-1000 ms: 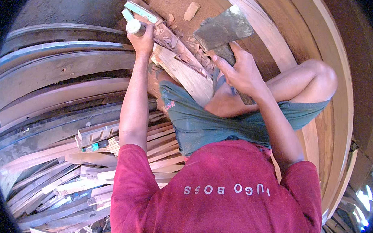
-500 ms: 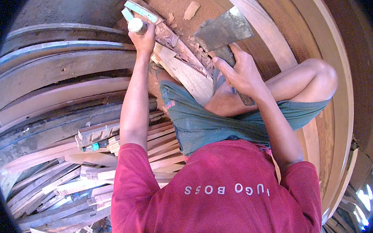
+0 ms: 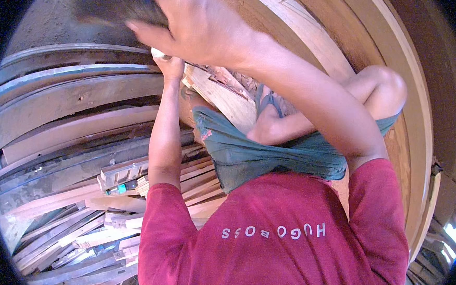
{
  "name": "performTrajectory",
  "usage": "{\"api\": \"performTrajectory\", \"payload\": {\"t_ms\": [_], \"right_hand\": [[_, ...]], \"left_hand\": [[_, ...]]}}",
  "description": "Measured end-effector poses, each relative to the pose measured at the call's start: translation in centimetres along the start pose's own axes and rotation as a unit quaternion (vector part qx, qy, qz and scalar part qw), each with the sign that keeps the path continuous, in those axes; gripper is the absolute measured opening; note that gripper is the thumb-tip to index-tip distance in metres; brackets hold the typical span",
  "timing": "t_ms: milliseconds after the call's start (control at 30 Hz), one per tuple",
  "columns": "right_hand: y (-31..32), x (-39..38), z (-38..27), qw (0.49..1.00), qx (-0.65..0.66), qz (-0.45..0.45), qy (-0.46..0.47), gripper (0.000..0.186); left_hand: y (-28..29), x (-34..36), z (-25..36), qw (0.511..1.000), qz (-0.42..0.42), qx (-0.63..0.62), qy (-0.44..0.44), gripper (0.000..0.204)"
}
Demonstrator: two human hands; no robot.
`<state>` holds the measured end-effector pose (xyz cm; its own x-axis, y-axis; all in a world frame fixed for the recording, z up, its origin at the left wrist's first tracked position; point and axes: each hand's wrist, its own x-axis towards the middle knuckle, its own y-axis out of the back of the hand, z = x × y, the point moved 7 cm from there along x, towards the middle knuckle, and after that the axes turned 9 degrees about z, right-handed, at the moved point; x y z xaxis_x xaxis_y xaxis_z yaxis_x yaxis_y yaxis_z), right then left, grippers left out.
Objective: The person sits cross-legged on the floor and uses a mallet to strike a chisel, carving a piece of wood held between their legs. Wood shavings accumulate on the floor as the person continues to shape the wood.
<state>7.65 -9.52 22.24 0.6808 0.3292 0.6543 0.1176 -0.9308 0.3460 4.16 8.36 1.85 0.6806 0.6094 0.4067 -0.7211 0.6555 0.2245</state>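
My right hand [image 3: 193, 28], blurred by motion, is raised at the top left, closed on a dark, wide-bladed tool [image 3: 114, 2] that is smeared in the picture. It passes over my left hand [image 3: 171, 68] and partly hides it. My left hand is closed round a pale cylindrical handle [image 3: 159, 52], only its edge showing. Beside it, a light wooden board [image 3: 222, 101] lies slanting toward my crossed legs, with split reddish wood and shavings [image 3: 232, 77] along its upper side.
Long planks on edge [image 3: 64, 85] line the left, above a heap of narrow offcuts [image 3: 71, 237] with a small green bottle [image 3: 123, 187] among them. Wide curved-looking boards [image 3: 370, 31] fill the right side around my bent knee [image 3: 390, 90].
My right hand has swung up and to the left with the tool, now covering the top of the wood and much of my left hand, which stays gripping at about the same place.
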Motion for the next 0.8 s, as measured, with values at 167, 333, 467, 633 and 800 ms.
{"api": "performTrajectory", "payload": {"t_ms": [167, 333, 467, 633, 800], "right_hand": [[-4.2, -5.6, 6.3, 0.953, -0.149, -0.241, -0.109, 0.037], [0.4, 3.8, -2.6, 0.993, 0.037, -0.089, -0.067, 0.030], [-1.4, 0.3, 0.2, 0.989, -0.014, -0.113, -0.090, 0.038], [-4.4, -5.8, 6.8, 0.955, -0.102, -0.246, -0.133, 0.033], [0.5, 2.6, -1.5, 0.998, 0.049, -0.019, -0.025, 0.033]], "left_hand": [[-0.5, -0.2, -1.5, 0.995, -0.029, -0.100, -0.008, 0.031], [0.3, -0.6, -3.7, 0.999, -0.021, -0.009, -0.032, 0.041], [0.0, -0.4, -5.2, 1.000, -0.026, 0.007, 0.010, 0.054], [-0.7, 0.1, -4.1, 0.997, -0.041, -0.056, -0.031, 0.047], [-0.8, -1.1, -4.0, 0.997, -0.028, -0.077, -0.011, 0.034]]}}
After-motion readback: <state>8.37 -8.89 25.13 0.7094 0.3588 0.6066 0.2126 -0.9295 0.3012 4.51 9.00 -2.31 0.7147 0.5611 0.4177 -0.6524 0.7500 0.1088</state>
